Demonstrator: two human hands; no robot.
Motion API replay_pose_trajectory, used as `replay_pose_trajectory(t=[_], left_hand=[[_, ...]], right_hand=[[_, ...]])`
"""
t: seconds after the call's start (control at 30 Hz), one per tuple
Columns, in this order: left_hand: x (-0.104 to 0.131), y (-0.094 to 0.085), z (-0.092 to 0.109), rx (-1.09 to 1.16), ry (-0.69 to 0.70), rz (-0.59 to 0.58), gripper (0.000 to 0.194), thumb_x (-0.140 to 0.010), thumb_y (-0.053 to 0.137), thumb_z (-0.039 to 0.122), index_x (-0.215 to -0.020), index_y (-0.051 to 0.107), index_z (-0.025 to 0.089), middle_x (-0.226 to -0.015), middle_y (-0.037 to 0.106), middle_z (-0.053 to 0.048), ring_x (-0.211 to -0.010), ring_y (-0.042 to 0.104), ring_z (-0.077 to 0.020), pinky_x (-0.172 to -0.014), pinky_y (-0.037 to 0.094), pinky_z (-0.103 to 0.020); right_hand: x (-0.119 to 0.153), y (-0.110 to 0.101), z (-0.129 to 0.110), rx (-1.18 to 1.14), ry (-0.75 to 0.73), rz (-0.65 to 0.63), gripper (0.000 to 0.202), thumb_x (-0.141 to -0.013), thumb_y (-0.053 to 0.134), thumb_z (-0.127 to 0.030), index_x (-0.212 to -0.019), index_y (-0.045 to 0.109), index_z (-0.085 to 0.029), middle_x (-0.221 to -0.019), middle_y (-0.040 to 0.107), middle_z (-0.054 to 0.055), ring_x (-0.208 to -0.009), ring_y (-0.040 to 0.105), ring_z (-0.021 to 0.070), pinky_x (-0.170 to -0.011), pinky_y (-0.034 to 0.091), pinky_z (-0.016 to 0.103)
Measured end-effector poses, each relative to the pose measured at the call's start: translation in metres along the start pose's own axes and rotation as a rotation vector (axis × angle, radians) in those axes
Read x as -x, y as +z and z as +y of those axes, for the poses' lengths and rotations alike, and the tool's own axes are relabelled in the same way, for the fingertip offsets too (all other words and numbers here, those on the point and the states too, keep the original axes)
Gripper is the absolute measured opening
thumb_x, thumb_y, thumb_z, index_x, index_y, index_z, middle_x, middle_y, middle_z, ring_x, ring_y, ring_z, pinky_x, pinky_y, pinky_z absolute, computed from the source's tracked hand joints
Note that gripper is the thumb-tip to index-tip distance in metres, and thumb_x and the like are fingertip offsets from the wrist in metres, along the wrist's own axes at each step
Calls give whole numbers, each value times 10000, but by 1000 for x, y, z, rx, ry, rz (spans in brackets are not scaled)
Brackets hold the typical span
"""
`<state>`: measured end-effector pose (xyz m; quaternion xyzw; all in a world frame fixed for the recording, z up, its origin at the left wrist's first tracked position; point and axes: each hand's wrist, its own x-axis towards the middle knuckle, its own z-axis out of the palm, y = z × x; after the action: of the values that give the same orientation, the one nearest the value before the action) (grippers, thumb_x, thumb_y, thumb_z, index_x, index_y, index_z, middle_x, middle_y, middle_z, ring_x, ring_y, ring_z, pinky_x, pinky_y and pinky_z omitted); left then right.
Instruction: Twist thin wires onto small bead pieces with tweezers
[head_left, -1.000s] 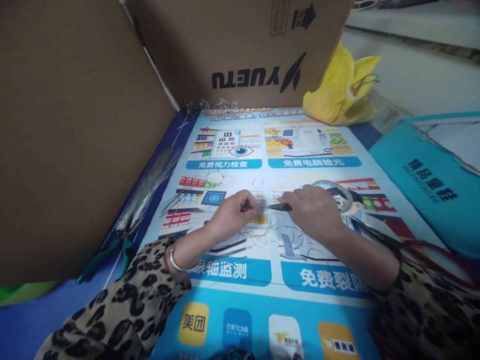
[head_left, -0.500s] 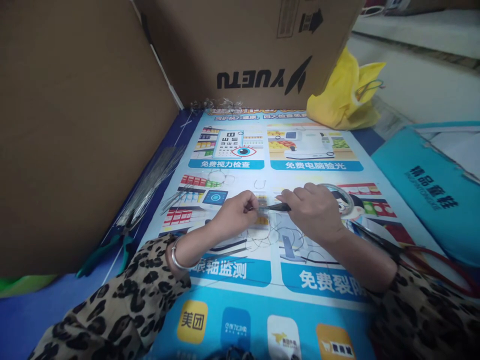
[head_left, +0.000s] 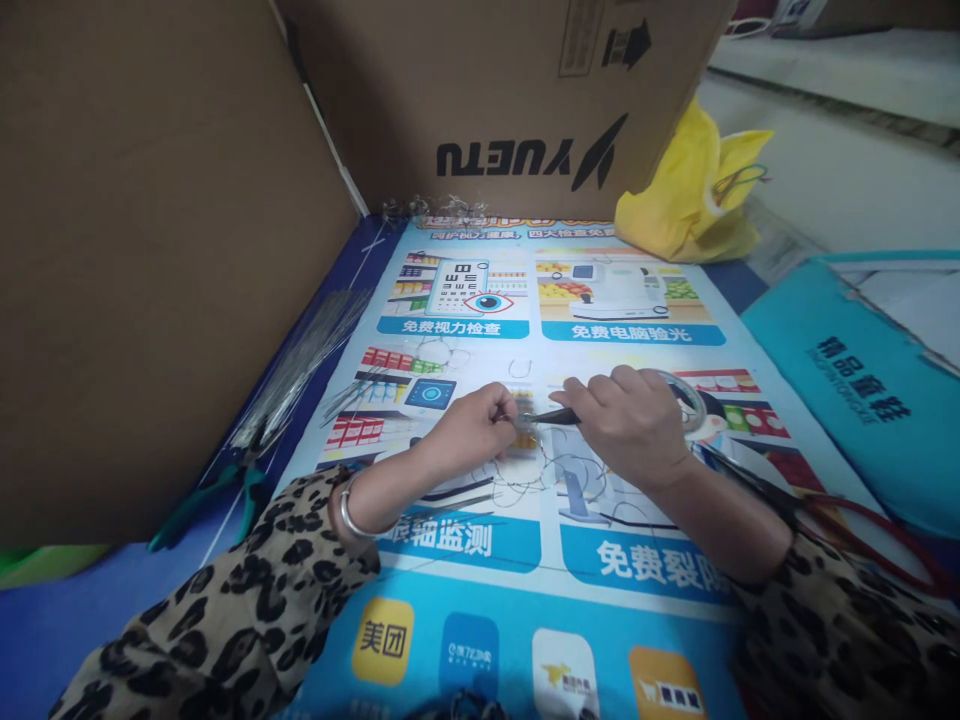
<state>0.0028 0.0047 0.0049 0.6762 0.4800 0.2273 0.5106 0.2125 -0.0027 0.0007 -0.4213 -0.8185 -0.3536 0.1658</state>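
"Just below frame centre, what is held?"

"Wire (head_left: pixel 524 418), its axis blurred, pinched by the left hand (head_left: pixel 472 428). Farther right, the right hand (head_left: pixel 631 425) grips dark pliers (head_left: pixel 559 416), nearly level, their tips pointing left at it."

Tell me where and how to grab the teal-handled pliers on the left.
Take the teal-handled pliers by both handles, likely best from the near side with the left hand: the handles splay toward the camera, while the head points away at the wire bundle.
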Motion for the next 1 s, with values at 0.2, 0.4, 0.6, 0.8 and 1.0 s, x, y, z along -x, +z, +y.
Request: replay_pose_trajectory(t=[0.2, 0.4, 0.6, 0.8, 1.0], left_hand=[[-1, 0, -1, 8, 4, 1, 108, -685, 479, 150, -777, 464, 205, -579, 497, 67, -469, 536, -89, -457, 378, -206], [1, -1, 2, -16, -10, -9, 83, -708, 485, 170, -780, 457, 199, -560, 496, 72, -465, 530, -86, -464, 383, -198], [0, -1, 2, 2, -5, -14, 82, -726, 496, 183, -793, 453, 201, -567, 501, 70, -460, 523, -83, -462, 385, -197], [1, 0, 4, 30, -11, -36, 105, -702, 502, 163, -796, 465, 190, -655, 501, 57, -483, 537, -79, -457, 392, -199], [0, 2, 6, 74, -25, -37, 133, -673, 488, 118, -790, 477, 180, -686, 513, 48, -502, 525, -70, -473, 407, -197]], right_hand=[[0, 0, 0, 22, -17, 8, 246, -892, 444, -278, -802, 642, -163, -574, 507, 33, -638, 349, 163, -612, 175, 335], [1, 0, 2, 47, -32, 31, 214, -873, 483, -289, -803, 642, -164, -566, 501, 28, -636, 342, 164, -610, 177, 333], [0, -1, 3, 28, -30, 32, 198, -860, 512, -297, -774, 640, -172, -561, 494, 23, -633, 341, 164, -610, 176, 330], [0, 3, -2, -67, 27, -11, 246, -862, 501, -274, -679, 632, -173, -550, 507, 29, -627, 346, 166, -611, 187, 322], [1, 3, -4, -113, 54, -54, 278, -869, 486, -267, -654, 632, -170, -563, 537, 38, -630, 365, 167, -619, 190, 323]])
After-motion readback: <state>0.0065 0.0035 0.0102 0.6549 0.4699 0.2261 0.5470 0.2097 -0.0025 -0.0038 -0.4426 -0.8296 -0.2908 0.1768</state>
